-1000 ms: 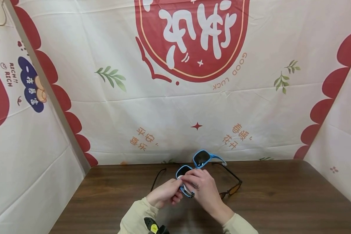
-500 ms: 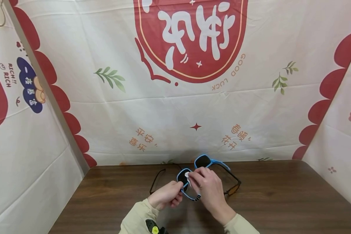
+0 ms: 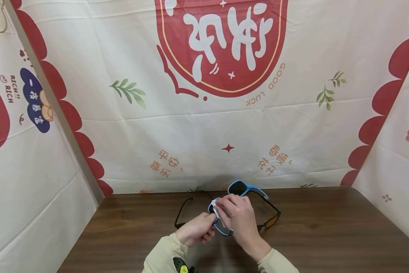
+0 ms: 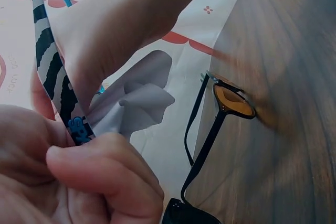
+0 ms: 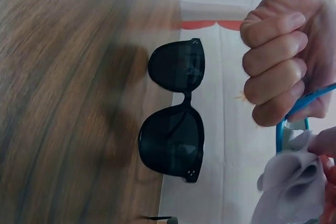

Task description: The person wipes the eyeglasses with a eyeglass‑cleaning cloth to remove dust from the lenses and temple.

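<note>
In the head view my left hand (image 3: 198, 228) grips a pair of blue-framed sunglasses (image 3: 238, 187) near one lens, tilted above the table. A black-and-white striped temple (image 4: 51, 72) of it stands up in the left wrist view. My right hand (image 3: 240, 217) pinches a white cloth (image 3: 215, 206) against the dark lens beside the left fingers. The cloth (image 5: 291, 184) hangs in folds in the right wrist view, where the curled left hand (image 5: 278, 66) is also visible. My right hand and the cloth cover part of the blue frame.
Behind the hands, black sunglasses (image 5: 170, 137) with dark lenses stand on the wooden table (image 3: 313, 235), temples unfolded. To the right are dark glasses with amber lenses (image 3: 271, 220). A printed white cloth backdrop (image 3: 190, 129) rises at the table's back edge, with side panels.
The blue sunglasses have come down slightly, with the far lens shifting a little right. My right hand drew back right with the cloth, then moved slightly left again over the lens.
</note>
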`<state>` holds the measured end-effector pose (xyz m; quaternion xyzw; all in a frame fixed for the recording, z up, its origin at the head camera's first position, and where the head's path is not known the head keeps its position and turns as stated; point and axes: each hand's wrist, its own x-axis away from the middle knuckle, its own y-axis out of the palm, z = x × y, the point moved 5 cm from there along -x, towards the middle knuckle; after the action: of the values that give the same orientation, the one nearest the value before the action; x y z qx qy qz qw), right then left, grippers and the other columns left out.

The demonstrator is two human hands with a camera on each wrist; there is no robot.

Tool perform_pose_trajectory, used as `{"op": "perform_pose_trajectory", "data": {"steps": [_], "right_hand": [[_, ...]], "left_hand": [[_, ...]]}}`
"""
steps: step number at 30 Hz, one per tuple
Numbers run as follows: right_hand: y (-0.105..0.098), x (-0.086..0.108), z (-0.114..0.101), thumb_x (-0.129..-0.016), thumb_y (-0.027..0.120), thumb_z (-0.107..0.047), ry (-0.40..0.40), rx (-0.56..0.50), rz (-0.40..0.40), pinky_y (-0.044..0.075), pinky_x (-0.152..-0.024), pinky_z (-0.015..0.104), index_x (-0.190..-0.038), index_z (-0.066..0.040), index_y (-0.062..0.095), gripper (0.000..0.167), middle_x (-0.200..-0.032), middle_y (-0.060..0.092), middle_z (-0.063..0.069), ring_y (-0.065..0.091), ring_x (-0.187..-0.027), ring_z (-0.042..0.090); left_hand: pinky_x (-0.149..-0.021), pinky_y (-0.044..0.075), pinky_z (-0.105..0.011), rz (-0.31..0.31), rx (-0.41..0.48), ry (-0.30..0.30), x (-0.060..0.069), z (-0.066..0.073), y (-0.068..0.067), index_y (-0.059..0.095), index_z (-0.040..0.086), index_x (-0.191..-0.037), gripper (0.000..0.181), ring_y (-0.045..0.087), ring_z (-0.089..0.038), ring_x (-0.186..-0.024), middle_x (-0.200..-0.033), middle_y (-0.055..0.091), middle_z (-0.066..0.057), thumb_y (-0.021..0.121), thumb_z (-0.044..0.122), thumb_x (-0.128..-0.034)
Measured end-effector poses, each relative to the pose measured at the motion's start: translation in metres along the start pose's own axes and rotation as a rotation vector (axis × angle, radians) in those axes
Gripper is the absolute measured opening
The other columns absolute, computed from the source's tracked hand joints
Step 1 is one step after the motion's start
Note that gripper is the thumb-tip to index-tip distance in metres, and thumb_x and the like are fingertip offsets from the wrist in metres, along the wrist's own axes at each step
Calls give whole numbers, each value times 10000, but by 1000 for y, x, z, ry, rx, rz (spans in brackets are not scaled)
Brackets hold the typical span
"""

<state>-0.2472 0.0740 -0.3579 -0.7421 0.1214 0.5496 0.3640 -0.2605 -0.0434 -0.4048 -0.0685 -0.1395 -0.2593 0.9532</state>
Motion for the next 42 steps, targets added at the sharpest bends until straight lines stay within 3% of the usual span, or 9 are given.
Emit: {"op": "perform_pose_trajectory", "data": {"steps": [9,14,22,29,35,42], "right_hand": [[4,2,-3,-651,866,-50,-58,-72,-138,408,-644,312,-821,-158,734,241,-842,606,-75,542,-753,112],[4,5,0,-662,876,-110,-33,-14,-213,404,-642,304,-818,-172,715,233,-841,596,-92,521,-740,95],[-3,4,5,-673,860,-115,55,190,-120,381,-632,348,-798,-162,697,211,-791,603,-41,549,-694,169],[-3,2,-1,-699,822,-74,8,117,-41,388,-633,350,-822,-125,700,181,-803,607,-14,566,-685,167],[-1,6,-4,-652,861,-83,-35,42,-86,405,-654,343,-807,-161,718,225,-816,617,-60,583,-707,114],[-6,13,1,-644,872,-93,-9,69,-130,401,-654,337,-801,-169,721,230,-810,611,-82,578,-702,93]], "left_hand": [[-440,131,-209,-18,33,13,2,2,-2,358,157,-622,394,173,-50,-429,-531,264,62,303,179,-1011],[-431,133,-207,-16,29,13,3,1,-3,340,158,-616,396,172,-48,-426,-533,252,68,298,162,-1009],[-422,147,-202,24,-26,25,2,0,-1,297,171,-570,373,179,-51,-425,-516,263,68,300,112,-939],[-415,146,-200,59,-73,47,3,-2,4,302,173,-570,377,187,-52,-419,-501,267,72,309,122,-943],[-414,166,-201,67,-50,45,5,0,2,320,168,-586,409,203,-52,-418,-516,274,67,311,169,-994],[-412,169,-201,81,-31,50,4,1,0,324,163,-592,382,201,-50,-415,-523,276,64,301,137,-973]]}}
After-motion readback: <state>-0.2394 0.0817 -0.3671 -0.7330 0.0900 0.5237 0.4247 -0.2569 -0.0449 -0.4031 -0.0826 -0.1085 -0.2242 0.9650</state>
